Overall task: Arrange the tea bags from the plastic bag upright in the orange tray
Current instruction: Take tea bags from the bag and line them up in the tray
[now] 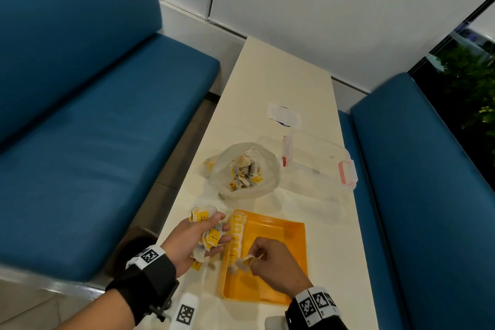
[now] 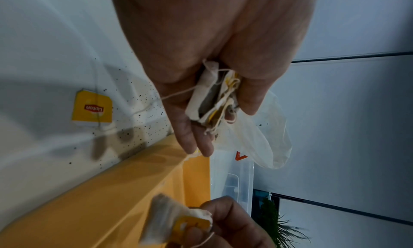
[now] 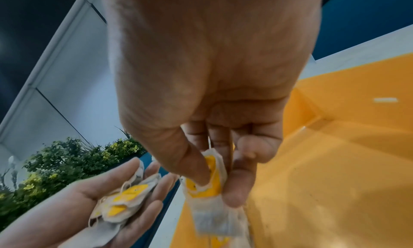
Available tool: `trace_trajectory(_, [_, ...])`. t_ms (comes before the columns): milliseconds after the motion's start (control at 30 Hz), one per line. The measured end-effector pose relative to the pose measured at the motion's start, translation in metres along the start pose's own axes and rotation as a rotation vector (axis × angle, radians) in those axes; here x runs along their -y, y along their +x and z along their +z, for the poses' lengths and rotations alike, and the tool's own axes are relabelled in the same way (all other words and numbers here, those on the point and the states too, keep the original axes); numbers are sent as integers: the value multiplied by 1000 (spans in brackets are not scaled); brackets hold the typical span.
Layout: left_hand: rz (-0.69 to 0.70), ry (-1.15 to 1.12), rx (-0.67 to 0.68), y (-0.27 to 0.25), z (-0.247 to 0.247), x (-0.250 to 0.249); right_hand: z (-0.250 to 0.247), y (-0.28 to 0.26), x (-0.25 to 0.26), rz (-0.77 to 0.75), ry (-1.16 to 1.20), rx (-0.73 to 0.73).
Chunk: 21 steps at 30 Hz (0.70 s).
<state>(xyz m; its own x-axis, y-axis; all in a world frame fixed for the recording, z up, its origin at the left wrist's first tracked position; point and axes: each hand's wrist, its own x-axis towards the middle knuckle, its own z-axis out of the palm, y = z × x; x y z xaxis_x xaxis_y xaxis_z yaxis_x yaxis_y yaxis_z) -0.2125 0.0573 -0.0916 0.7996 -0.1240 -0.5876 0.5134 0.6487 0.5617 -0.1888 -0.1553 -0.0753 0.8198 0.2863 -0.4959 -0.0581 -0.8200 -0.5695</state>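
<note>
R hand pinches one tea bag over orange tray, lower centre, prob to extend upright row.
L hand cups spare bunch beside tray as feed stock; plastic bag mid-frame, more inside.

Three views: one head camera above the table, one close camera on each wrist.

The head view looks forward and down from above the table, taking in both hands, the tray and the bag. The left wrist view looks along the left hand at close range, rolled sideways, with the tray below the fingers. The right wrist view looks along the right hand down into the tray, very near. All three views share the tray's left edge; each wrist view also shows the other hand.
</note>
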Motion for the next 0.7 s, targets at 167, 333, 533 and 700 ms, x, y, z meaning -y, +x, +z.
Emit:
trace_trajectory(167, [15, 30, 11, 1, -1, 5, 16, 3, -1, 19, -81, 138])
trace_trajectory(333, [2, 49, 15, 2, 4, 14, 29, 11, 3, 4, -159, 136])
trace_trajectory(533, [-4, 59, 17, 6, 4, 22, 41, 18, 3, 20, -95, 1])
trace_trajectory(700, [-13, 83, 16, 8, 2, 23, 51, 19, 0, 102, 7, -101])
